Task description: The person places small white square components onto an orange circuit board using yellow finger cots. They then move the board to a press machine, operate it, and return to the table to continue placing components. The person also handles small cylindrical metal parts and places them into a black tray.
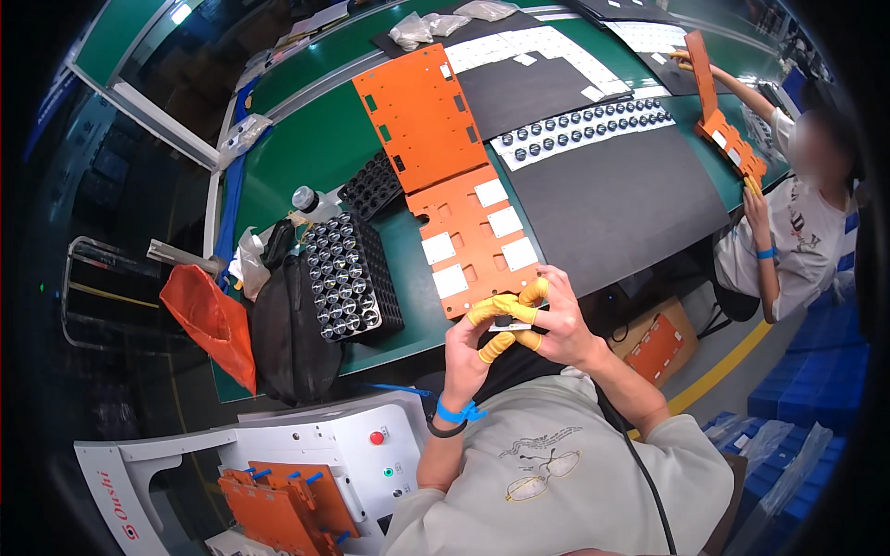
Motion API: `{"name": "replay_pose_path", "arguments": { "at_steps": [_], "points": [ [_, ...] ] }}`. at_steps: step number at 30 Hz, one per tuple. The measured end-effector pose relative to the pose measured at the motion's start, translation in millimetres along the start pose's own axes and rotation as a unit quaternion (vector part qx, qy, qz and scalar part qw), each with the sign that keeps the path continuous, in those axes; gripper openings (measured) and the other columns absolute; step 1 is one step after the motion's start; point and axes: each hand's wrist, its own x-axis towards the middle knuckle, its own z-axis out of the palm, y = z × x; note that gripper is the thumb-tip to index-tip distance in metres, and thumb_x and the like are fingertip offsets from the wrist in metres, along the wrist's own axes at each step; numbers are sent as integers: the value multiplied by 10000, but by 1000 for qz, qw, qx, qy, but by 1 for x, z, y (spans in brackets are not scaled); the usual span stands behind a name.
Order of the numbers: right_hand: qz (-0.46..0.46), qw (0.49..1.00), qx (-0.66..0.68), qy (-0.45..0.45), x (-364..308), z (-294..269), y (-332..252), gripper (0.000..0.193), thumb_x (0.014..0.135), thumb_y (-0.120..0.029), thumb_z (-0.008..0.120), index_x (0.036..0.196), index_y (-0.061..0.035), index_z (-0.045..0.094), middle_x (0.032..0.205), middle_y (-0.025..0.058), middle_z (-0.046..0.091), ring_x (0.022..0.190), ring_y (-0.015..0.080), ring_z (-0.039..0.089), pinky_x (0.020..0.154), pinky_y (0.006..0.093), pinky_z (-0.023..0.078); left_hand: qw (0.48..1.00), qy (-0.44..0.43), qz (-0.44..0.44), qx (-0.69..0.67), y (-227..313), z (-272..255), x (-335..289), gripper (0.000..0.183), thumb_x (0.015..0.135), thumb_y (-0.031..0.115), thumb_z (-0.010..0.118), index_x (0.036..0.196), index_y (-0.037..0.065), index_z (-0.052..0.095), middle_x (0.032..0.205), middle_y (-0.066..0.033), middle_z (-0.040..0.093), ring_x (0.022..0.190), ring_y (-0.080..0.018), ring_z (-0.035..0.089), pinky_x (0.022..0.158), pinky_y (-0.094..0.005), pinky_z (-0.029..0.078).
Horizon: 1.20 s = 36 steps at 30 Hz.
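Close to my body, at the near edge of the green table, my left hand and my right hand come together with bent fingers. Yellow finger cots cover several fingertips. Pinched between both hands is a small dark piece with a whitish edge; the fingers hide much of it. Just beyond lies an orange fixture plate bearing white square pieces. Its orange perforated panel is folded open toward the far side.
Left of the fixture stand a black rack of shiny round parts, a bottle and an orange bag. A black mat and white strips with round black parts lie rightward. A co-worker handles another orange fixture.
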Motion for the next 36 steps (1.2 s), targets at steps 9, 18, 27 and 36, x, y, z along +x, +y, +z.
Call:
{"name": "replay_pose_path", "arguments": {
  "at_steps": [9,18,27,36],
  "points": [
    [51,996,70,-35,-12,6,3,435,832,-176,755,1242,-51,684,1113,139,553,1010,315,544,892,403,465,968,100,92,210,-2,1,9,284,845,221,815,947,-10,685,880,-66,682,797,-156,629,745,-294,502],
    [177,982,30,-67,-18,23,47,646,916,-235,703,1467,-20,444,1461,266,360,1335,431,340,1113,492,376,775,265,27,574,44,-10,86,390,875,394,740,836,9,691,629,-183,614,609,-395,610,571,-457,469],
    [174,966,-142,-130,-17,27,41,851,916,-290,705,1535,42,225,1583,338,75,1480,536,26,1199,574,187,719,318,-40,616,16,-54,149,463,906,443,683,876,-18,710,840,-249,702,831,-445,678,708,-518,516],
    [160,968,-127,-147,-22,25,42,870,911,-293,712,1518,85,217,1575,339,91,1481,528,42,1203,558,200,695,357,-16,624,-7,-71,158,463,932,423,660,796,-19,634,794,-248,691,788,-447,676,664,-525,512]
  ]
}}
